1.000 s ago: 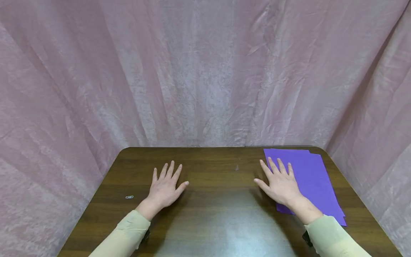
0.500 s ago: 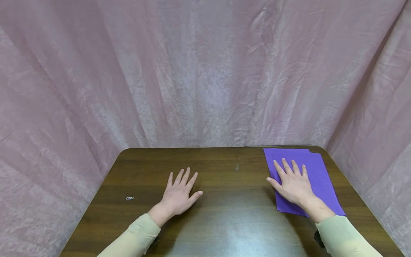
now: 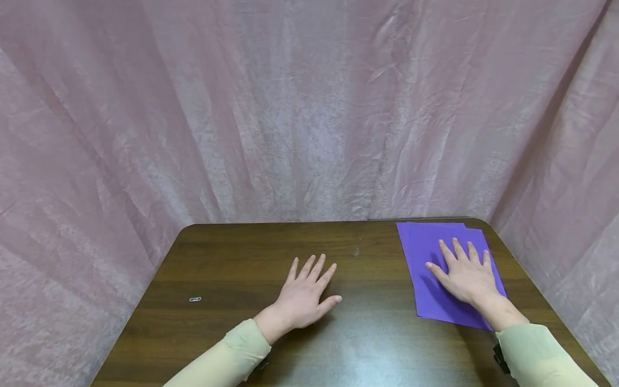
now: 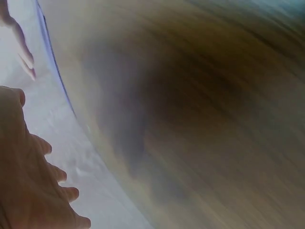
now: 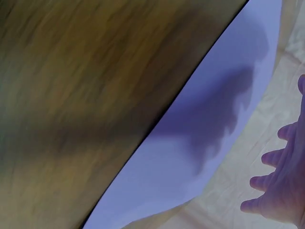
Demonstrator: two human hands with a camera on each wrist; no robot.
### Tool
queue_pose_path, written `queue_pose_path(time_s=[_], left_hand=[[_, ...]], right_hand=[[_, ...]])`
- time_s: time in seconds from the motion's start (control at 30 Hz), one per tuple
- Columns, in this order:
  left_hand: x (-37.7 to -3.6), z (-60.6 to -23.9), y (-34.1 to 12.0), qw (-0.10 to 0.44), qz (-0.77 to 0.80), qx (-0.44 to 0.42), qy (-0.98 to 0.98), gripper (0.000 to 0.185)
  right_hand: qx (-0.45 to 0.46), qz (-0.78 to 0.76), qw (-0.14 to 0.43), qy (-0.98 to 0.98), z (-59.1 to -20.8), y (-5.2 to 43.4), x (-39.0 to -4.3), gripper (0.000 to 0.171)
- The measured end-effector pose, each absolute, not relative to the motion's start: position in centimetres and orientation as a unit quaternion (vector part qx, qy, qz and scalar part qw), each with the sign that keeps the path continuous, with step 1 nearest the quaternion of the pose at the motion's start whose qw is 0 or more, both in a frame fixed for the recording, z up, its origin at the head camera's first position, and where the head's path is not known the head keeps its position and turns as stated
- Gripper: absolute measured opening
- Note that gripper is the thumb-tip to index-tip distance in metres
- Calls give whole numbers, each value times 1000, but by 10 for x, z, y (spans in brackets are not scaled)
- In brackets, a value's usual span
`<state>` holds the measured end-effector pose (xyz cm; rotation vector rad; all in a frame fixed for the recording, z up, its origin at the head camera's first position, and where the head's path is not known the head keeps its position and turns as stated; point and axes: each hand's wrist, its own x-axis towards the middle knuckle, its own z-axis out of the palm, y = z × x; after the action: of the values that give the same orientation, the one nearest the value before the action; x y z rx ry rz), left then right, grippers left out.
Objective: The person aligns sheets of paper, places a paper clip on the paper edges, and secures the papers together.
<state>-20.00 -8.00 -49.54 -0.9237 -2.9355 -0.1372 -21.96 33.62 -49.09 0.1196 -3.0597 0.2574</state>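
Purple paper [image 3: 422, 252], thin matte sheets, 2 at least, rectangular, straight-cut edges, stacked a bit out of line so corners step at the top; loc. far R corner of table, lying flat. My R hand [image 3: 469, 277]: raised just above said sheets, palm down, fingers straight & fanned, thumb out to the side, gripping nothing; its soft-edged shadow falls on the paper, w/ a gap btwn visible in the R wrist view. My L hand [image 3: 300, 301]: same form, fingers long & spread, thumb apart, gripping nothing; held over the wood nr. mid-table, shadow beneath, well apart from the paper. Paper clip [image 3: 195, 299], sm., pale, rounded oblong loop; flat on the wood, L side, well to the L of my L hand. Table [image 3: 377, 301]: dk. brown wood-grain top, semi-gloss, bright glare patch toward me, far corners rounded. Smudge [image 3: 357, 251], sm., pale, on the far half of the top. Sleeves [image 3: 537, 349], lt. green, plain cloth w/ creases at the cuffs, 1 per arm. Dk. device [image 3: 501, 359], blocky, under my R cuff, mostly hidden. Bkgd.: curtain [image 3: 300, 107], pinkish-mauve, crushed-velvet look, silvery sheen, long vert. folds. Wood in both wrist views: blurred, grain streaky.
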Motion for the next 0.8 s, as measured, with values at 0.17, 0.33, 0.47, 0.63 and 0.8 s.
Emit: queue_pose_path(time_s=[0.17, 0.33, 0.47, 0.63, 0.8], left_hand=[[-193, -490, -53, 28, -31, -326, -944, 75], [-186, -489, -30, 32, -32, -350, -936, 73], [-181, -488, -13, 34, -26, -364, -930, 74], [-176, -489, 12, 30, -9, -379, -925, 75], [-166, -495, 41, 16, 20, -395, -918, 76]], right_hand=[[17, 88, 23, -996, -495, 356, -220, 92], [2, 102, 14, -995, -499, 373, -218, 92], [-6, 113, 8, -994, -501, 381, -217, 93], [-11, 123, -1, -992, -501, 389, -218, 93], [-10, 131, -8, -991, -501, 397, -218, 91]])
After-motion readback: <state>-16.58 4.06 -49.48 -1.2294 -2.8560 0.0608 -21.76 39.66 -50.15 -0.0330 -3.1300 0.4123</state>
